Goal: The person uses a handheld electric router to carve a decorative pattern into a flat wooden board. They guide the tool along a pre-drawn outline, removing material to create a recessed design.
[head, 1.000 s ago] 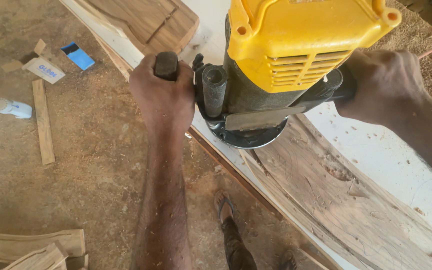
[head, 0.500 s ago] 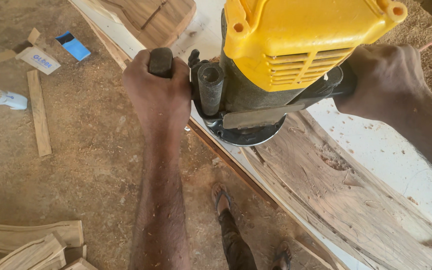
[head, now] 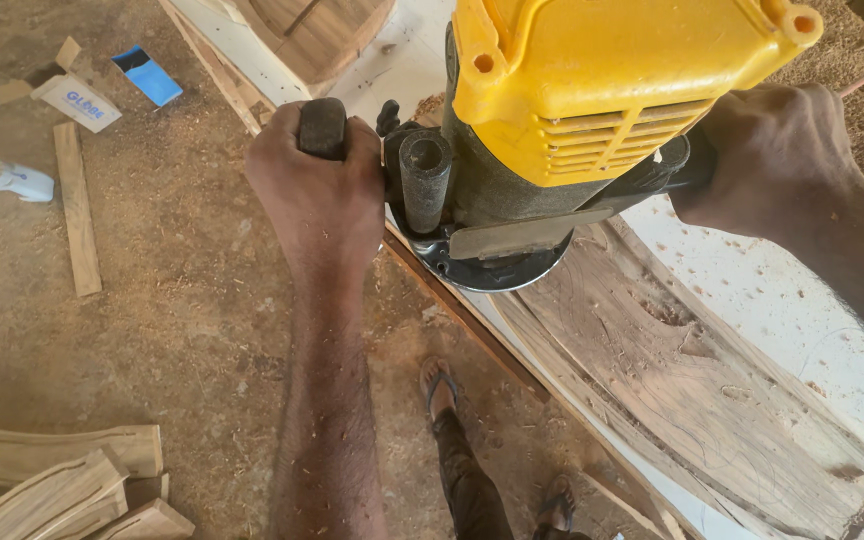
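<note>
A yellow and black wood router (head: 592, 110) stands upright on a curved brown wooden piece (head: 692, 390) that lies on a white bench top (head: 812, 330). My left hand (head: 322, 195) is closed around the router's black left handle. My right hand (head: 767, 160) grips the handle on the other side, which is hidden under my fingers. The round metal base (head: 492, 270) sits at the near edge of the curved piece, close to the bench edge.
Another carved wooden piece (head: 317, 35) lies at the far end of the bench. On the dusty floor are a wood strip (head: 77, 205), a white bottle (head: 7, 180), small boxes (head: 77, 95), stacked curved offcuts (head: 62, 485), and my sandalled feet (head: 442, 385).
The router and both hands have shifted slightly left and away along the curved piece. The view has drifted, so the floor items sit further left and higher.
</note>
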`<state>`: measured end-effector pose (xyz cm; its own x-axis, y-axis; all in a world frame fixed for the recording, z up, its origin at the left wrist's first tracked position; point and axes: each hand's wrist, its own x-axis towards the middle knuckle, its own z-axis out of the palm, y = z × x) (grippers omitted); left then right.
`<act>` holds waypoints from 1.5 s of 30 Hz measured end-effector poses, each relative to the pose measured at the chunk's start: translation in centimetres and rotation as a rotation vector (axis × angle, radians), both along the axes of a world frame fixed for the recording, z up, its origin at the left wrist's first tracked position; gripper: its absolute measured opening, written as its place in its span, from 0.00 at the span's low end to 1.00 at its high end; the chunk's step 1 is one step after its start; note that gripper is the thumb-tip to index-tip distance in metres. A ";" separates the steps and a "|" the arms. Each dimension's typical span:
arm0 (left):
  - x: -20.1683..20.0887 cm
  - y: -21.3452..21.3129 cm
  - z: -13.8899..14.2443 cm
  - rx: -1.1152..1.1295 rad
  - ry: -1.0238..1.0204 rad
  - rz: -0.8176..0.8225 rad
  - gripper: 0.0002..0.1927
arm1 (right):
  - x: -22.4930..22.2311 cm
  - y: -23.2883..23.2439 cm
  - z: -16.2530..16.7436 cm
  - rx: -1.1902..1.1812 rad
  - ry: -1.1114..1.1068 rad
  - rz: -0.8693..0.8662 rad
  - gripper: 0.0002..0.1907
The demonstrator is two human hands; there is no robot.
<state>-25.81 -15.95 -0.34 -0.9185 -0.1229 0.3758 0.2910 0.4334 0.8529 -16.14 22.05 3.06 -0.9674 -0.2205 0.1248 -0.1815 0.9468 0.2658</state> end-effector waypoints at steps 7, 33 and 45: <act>-0.3 0.9 0.3 0.026 -0.053 0.025 0.07 | -0.8 0.1 0.3 -0.002 -0.006 -0.024 0.10; 0.1 1.6 1.3 0.087 -0.093 0.158 0.06 | -5.2 -0.8 0.2 0.033 -0.004 0.048 0.07; 1.1 1.3 0.6 0.046 -0.127 0.219 0.07 | -5.3 -0.3 0.0 -0.089 0.026 0.208 0.06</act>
